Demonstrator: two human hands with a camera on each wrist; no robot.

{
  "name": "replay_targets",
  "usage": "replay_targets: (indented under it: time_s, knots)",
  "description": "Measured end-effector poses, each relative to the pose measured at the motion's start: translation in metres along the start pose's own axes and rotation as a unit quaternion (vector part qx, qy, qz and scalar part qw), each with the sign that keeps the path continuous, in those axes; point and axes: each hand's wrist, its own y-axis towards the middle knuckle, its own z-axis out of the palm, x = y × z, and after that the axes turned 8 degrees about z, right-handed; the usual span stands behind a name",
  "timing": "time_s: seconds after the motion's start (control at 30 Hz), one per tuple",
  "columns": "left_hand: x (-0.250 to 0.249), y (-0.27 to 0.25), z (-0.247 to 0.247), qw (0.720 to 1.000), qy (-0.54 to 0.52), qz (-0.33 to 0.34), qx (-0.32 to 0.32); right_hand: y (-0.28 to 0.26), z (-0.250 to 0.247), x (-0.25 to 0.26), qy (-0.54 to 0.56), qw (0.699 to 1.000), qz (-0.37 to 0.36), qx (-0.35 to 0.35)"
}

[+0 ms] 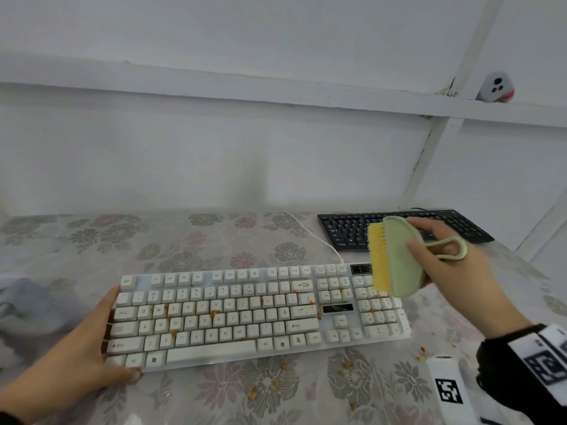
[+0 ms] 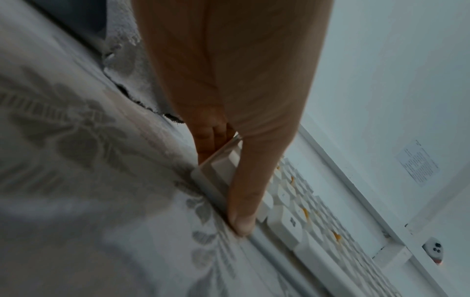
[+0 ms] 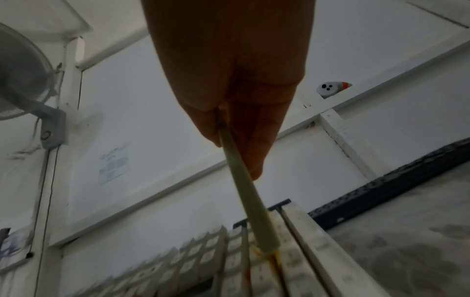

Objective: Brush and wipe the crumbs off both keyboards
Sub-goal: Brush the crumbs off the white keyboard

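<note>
From the head view, our left hand [image 1: 92, 342] grips the left end of the white keyboard [image 1: 257, 314], thumb curled over its near corner and fingers tucked behind the edge. The keyboard lies flat on the table [image 1: 214, 394], which wears a flowered cloth, and orange-brown crumbs [image 1: 214, 314] sit among its keys and on the cloth in front. Our right hand [image 1: 451, 271] holds a green brush [image 1: 402, 256] by its loop handle, thumb pressed on the brush's back, with the yellow bristles [image 1: 379, 259] facing left and the lower end just over the number pad. A black keyboard [image 1: 346, 231] lies behind, near the wall. A grey cloth [image 1: 21, 302] rests at the table's left edge, and a white tagged device [image 1: 448, 388] at the right front.

From the left wrist, our thumb [image 2: 244, 201] lies across the white keyboard's corner [image 2: 287, 217] while the fingers [image 2: 211, 138] hook round its side.

From the right wrist, our dim hand [image 3: 236, 90] pinches the brush's thin green edge [image 3: 244, 191], whose tip touches the white keys [image 3: 267, 267]; the black keyboard [image 3: 394, 186] shows to the right.
</note>
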Motion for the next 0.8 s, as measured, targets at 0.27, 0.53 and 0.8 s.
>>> replay_targets:
  time_s: [0.27,0.53,0.8]
  knots:
    - [0.009,0.0,0.0,1.0,-0.008,-0.019,0.006,-0.023,-0.006,-0.008,-0.074,0.99,0.047,0.107]
    - [0.007,-0.001,0.001,1.0,-0.008,-0.02,0.0,-0.009,-0.006,-0.004,-0.016,1.0,-0.004,0.008]
    - [0.009,-0.003,0.002,0.999,-0.017,-0.044,-0.001,-0.031,-0.008,-0.015,-0.068,0.991,0.039,0.112]
